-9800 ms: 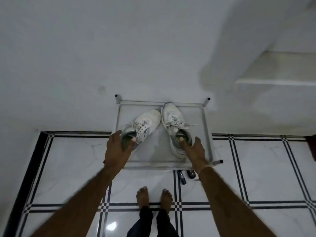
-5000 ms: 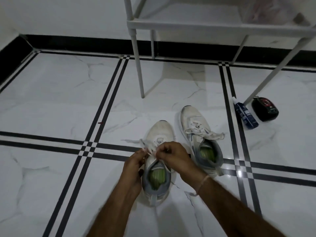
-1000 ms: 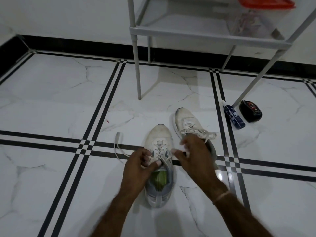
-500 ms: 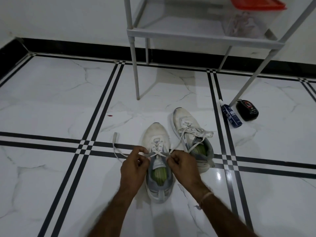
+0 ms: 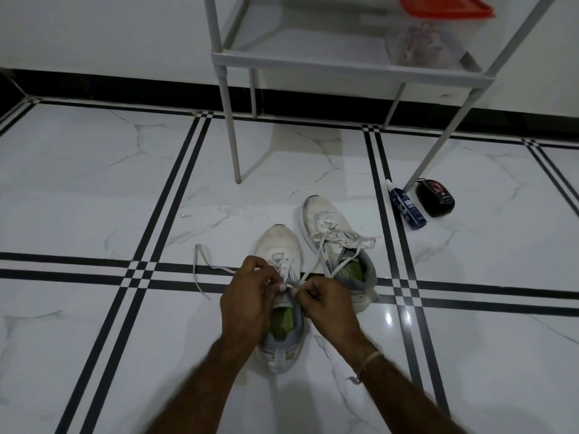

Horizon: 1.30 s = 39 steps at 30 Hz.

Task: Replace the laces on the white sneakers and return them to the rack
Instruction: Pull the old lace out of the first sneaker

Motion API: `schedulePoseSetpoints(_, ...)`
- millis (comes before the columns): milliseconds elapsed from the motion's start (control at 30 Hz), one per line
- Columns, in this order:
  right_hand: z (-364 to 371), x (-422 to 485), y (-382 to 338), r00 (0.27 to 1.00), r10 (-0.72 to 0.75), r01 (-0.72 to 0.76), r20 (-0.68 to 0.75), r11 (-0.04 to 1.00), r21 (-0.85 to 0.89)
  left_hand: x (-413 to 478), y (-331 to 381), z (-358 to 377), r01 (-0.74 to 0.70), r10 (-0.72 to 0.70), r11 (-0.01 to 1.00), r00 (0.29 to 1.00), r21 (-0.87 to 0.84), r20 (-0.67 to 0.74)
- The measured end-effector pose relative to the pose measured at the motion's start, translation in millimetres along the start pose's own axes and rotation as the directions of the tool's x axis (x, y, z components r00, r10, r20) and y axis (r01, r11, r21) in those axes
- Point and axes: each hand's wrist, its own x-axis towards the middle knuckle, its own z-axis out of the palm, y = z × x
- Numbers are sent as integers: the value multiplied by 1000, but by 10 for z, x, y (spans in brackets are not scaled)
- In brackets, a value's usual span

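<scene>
The white marble floor (image 5: 94, 189), crossed by paired black lines, carries everything. At its far edge, against the wall, stands the grey rack (image 5: 344, 68), two of its front legs on the floor. A clear box with a red lid (image 5: 438, 36) sits at the right end of its lower shelf.

Both sneakers are off the rack, on the floor in front of it with toes towards the wall. The near sneaker (image 5: 277, 242) lies across a black cross line. The other sneaker (image 5: 326, 217) stands just beside it on the right, slightly further out, with its tied laces spread loosely over its tongue.

The left hand (image 5: 247, 296) and right hand (image 5: 326, 305) meet over the near sneaker's tongue and hide most of its lacing. The fingers of each are curled and pinch its white lace (image 5: 200, 270). The loose end trails left over the cross line.

Near the rack's right front leg lie a black oval case (image 5: 435, 197) and, beside it, a blue bottle (image 5: 407, 206) on its side.
</scene>
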Motion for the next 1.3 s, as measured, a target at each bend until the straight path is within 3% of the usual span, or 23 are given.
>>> schedulePoseSetpoints(33,-11,-2,14,1000,5,-5,4,1000,4,42,-3,12,105,-109,979,994,-173,-15)
schedulePoseSetpoints(67,-19,-8,20,1000,17,-17,10,1000,11,84,-9,12,270,-295,860,955,-434,9)
schedulePoseSetpoints(133,-23,-12,24,998,47,-48,36,999,16,119,13,0,525,-579,346,772,-778,263)
schedulePoseSetpoints(167,-20,-14,23,997,56,-56,44,998,12,99,15,-12,559,-603,205,719,-803,346)
schedulePoseSetpoints(200,-14,-14,6,997,59,-59,44,998,6,79,2,-12,570,-601,209,716,-795,355)
schedulePoseSetpoints(233,-8,-11,-7,998,59,-59,37,998,0,56,-18,-13,550,-568,305,760,-777,315)
schedulePoseSetpoints(333,-8,-3,-15,996,81,-82,39,996,28,67,-120,-31,271,-229,765,962,-585,146)
schedulePoseSetpoints(500,-19,13,-5,995,80,-83,58,995,48,122,-160,-29,136,-96,916,988,-378,123)
schedulePoseSetpoints(567,-27,19,-6,995,86,-88,57,996,33,126,-64,-6,178,-127,902,980,-392,153)
schedulePoseSetpoints(600,-35,18,1,994,87,-89,59,996,31,152,3,-9,307,-239,809,951,-502,197)
schedulePoseSetpoints(667,-51,8,9,995,83,-85,63,996,38,219,78,-50,496,-471,384,831,-779,296)
schedulePoseSetpoints(700,-53,9,8,994,88,-91,70,995,42,239,50,-83,481,-531,265,796,-835,290)
schedulePoseSetpoints(733,-56,18,5,992,103,-107,79,993,47,247,-5,-107,462,-540,338,809,-820,233)
schedulePoseSetpoints(767,-60,30,1,989,120,-126,90,990,56,249,-53,-135,425,-471,511,866,-747,170)
schedulePoseSetpoints(833,-83,51,-9,983,139,-147,115,987,59,229,-86,-145,279,-197,797,958,-535,206)
schedulePoseSetpoints(967,-135,55,-28,981,136,-140,140,990,22,258,-138,-51,-29,77,987,950,-158,303)
schedulePoseSetpoints(1033,-123,39,-10,984,136,-139,117,990,17,226,-97,-63,-12,58,979,975,-205,216)
schedulePoseSetpoints(1067,-111,36,-9,986,129,-131,103,991,7,207,-108,-67,118,-53,916,983,-384,177)
schedulePoseSetpoints(1100,-95,21,-6,988,125,-127,92,992,13,209,-99,-112,292,-218,720,956,-630,195)
schedulePoseSetpoints(1167,-72,-8,-12,986,143,-148,81,987,61,285,-114,-194,417,-426,67,833,-906,352)
schedulePoseSetpoints(1200,-67,-33,-29,985,156,-162,78,984,78,292,-163,-197,396,-477,-61,795,-916,375)
schedulePoseSetpoints(1233,-64,-57,-44,984,162,-169,76,982,85,291,-170,-203,418,-504,13,787,-908,355)
schedulePoseSetpoints(1300,-66,-98,-70,985,161,-164,63,985,56,227,-151,-185,432,-392,511,887,-743,245)
